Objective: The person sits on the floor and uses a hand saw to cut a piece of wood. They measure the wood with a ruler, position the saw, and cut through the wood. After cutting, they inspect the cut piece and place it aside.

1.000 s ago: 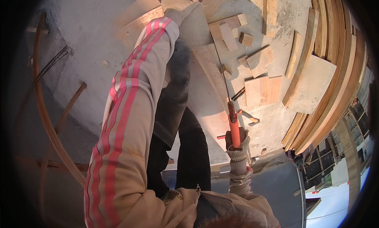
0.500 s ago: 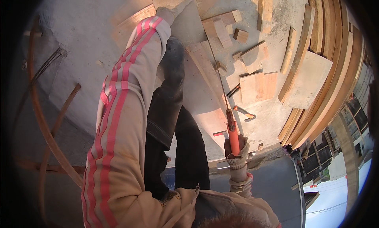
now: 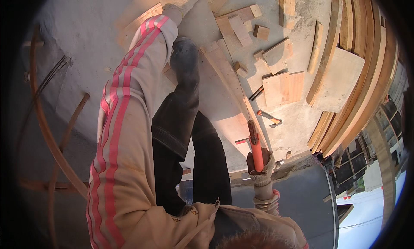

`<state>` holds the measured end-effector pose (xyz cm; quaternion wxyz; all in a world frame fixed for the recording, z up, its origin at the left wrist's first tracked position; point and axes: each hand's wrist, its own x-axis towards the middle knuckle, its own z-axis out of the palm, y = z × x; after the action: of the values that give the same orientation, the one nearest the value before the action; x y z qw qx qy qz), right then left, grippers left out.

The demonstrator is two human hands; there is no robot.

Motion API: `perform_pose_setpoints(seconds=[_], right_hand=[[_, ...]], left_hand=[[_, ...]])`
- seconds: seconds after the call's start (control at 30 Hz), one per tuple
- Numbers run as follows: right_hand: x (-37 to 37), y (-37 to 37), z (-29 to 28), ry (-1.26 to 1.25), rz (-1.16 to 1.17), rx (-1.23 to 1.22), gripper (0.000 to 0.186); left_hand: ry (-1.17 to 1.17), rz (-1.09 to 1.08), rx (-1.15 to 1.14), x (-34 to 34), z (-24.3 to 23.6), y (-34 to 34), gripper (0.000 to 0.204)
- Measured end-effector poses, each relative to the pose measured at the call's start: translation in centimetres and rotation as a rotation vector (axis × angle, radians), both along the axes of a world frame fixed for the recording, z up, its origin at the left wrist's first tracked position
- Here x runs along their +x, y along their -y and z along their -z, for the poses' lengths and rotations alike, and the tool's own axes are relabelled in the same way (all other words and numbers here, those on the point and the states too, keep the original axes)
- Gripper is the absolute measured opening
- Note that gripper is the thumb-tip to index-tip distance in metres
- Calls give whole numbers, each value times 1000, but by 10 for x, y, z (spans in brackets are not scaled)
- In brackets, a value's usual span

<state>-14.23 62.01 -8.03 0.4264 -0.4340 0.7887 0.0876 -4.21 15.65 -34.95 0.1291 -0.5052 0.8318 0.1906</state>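
My right hand [image 3: 252, 162], in a light knitted glove with bare fingers, grips an orange-handled tool [image 3: 257, 151], seemingly a saw, whose long thin blade points up the frame. Far up at the top edge, my gloved left hand [image 3: 181, 2] bends its fingers over something I cannot make out, among pale boards [image 3: 138, 14]. A long plank [image 3: 224, 78] lies between my black-trousered legs [image 3: 207, 162] and the scattered offcuts [image 3: 261, 32]. A hammer [image 3: 269, 116] rests just above my right hand, beside a square wooden panel [image 3: 282, 89].
At the right, long timber strips [image 3: 360, 89] lie stacked, with a pale square sheet [image 3: 336, 78] on them. At the left, curved rods or laths [image 3: 51, 141] and dark bars [image 3: 51, 76] cross a shadowed area. A grey surface [image 3: 302, 206] lies beyond an edge below.
My right hand has drawn the orange-handled tool a little down and rightward, toward me. My left hand has shifted slightly left, and the whole view has moved a little.
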Motion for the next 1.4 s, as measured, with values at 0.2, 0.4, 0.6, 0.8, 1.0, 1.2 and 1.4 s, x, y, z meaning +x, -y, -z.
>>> perform_pose_setpoints(seconds=[0.2, 0.4, 0.6, 0.8, 1.0, 1.2, 1.4], right_hand=[[-7, 150, 148, 100, 339, -657, 15], [14, 2, 48, -27, 253, -180, 13], [4, 65, 96, 44, 279, -437, 13], [9, 86, 92, 84, 336, -463, 18], [4, 9, 51, 12, 191, -253, 24], [1, 130, 145, 355, 673, -614, 16], [6, -5, 0, 64, 102, 150, 68]], left_hand=[[-121, 36, 22, 3, -1, -3, 31], [-126, 31, 1, 42, -19, 8, 29], [-203, 54, 24, 41, -13, 4, 27], [-593, 128, 241, 34, 31, 20, 25], [-809, 208, 377, 12, 64, 27, 23], [-614, 171, 315, -9, 7, 0, 23], [-562, 55, 181, -5, 8, 9, 25]])
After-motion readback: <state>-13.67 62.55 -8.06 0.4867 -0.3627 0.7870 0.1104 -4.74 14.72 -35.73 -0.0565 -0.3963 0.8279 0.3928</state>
